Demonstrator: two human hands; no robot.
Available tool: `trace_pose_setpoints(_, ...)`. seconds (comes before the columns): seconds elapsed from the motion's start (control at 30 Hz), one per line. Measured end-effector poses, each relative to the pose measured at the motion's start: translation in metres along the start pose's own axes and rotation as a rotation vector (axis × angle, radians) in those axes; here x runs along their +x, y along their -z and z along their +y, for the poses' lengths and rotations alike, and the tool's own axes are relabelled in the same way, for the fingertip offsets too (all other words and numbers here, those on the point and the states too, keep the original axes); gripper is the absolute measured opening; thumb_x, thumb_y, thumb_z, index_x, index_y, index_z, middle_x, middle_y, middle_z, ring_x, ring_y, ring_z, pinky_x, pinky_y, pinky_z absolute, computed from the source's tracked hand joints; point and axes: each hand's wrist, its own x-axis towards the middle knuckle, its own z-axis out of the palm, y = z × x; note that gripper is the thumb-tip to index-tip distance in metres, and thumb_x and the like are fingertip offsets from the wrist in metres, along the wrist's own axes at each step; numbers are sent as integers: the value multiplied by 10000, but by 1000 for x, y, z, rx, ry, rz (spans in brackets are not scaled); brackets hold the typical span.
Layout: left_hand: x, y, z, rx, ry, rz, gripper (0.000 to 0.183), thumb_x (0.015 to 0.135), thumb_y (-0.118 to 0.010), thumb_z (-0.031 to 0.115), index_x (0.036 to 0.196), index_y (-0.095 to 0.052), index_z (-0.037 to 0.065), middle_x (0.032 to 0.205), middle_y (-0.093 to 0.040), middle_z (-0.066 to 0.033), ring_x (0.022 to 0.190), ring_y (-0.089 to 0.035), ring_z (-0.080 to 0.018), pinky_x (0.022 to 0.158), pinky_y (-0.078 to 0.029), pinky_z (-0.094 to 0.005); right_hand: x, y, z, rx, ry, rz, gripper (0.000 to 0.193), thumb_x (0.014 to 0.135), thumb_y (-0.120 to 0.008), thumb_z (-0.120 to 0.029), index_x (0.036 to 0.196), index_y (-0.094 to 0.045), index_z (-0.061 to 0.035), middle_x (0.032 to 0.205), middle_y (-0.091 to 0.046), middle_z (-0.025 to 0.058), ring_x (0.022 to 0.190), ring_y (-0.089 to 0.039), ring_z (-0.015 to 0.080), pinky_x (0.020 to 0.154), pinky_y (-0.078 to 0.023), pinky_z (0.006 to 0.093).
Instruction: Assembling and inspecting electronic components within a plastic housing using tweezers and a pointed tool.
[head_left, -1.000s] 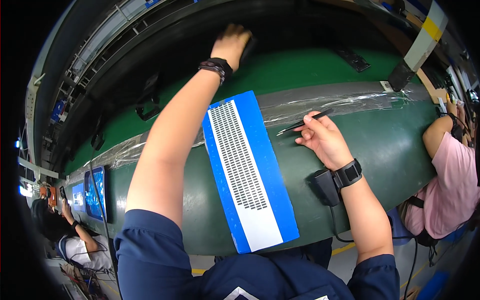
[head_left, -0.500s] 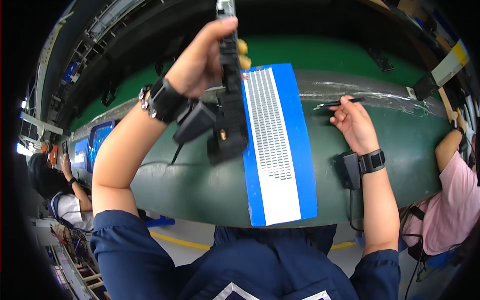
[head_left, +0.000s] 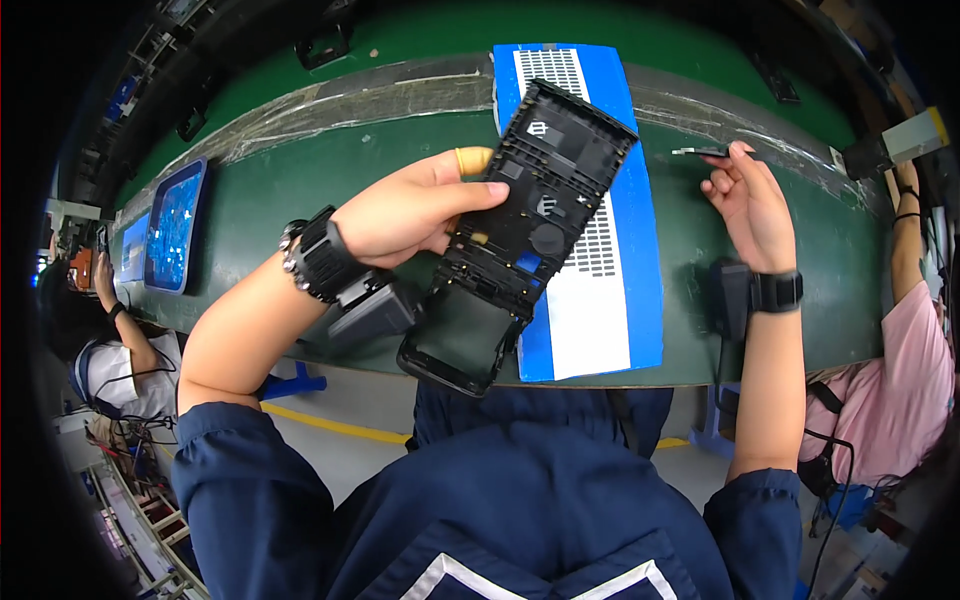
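My left hand [head_left: 415, 205] is closed on a black plastic housing [head_left: 545, 190], thumb on its face and a yellow cover on one finger. The housing is tilted, its ribbed inner side showing, with a rectangular opening at the near end. Under and beyond it lies a blue board [head_left: 640, 260] bearing a white sheet [head_left: 590, 335] with rows of small dark strips. To the right, my right hand [head_left: 748, 200] is raised, thumb and fingers pinching black tweezers [head_left: 712, 152] whose tips point left, apart from the housing.
A blue tray [head_left: 200, 190] of small blue pieces stands at the left of the green table [head_left: 400, 145]. Clear-taped grey strip [head_left: 400, 95] crosses the far side. Co-workers sit at left [head_left: 140, 350] and right [head_left: 900, 370]. Black parts lie farther back.
My left hand has lowered the housing and turned it from edge-on to show its inner face. My right hand still holds the tweezers. The whole view has shifted.
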Motion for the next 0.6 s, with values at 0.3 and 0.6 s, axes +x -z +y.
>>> trace_pose_setpoints(0.3,-12,-6,-26,-350,-92,25,366,867,-393,167,1160,-361,-49,1107,-502,-152,981,-533,-211,841,-438,-330,-67,-31,23,-208,-96,-18,145,822,-508,-98,921,-420,-38,634,-484,19,560,-460,73,601,-472,255)
trace_pose_setpoints(0.6,-6,-8,-40,-549,-56,153,356,883,-348,205,1194,-313,34,1081,-514,-151,855,-592,-229,657,-535,-348,-72,-38,32,-416,-5,-2,166,808,-524,-55,916,-401,-24,621,-497,12,569,-475,62,576,-467,229)
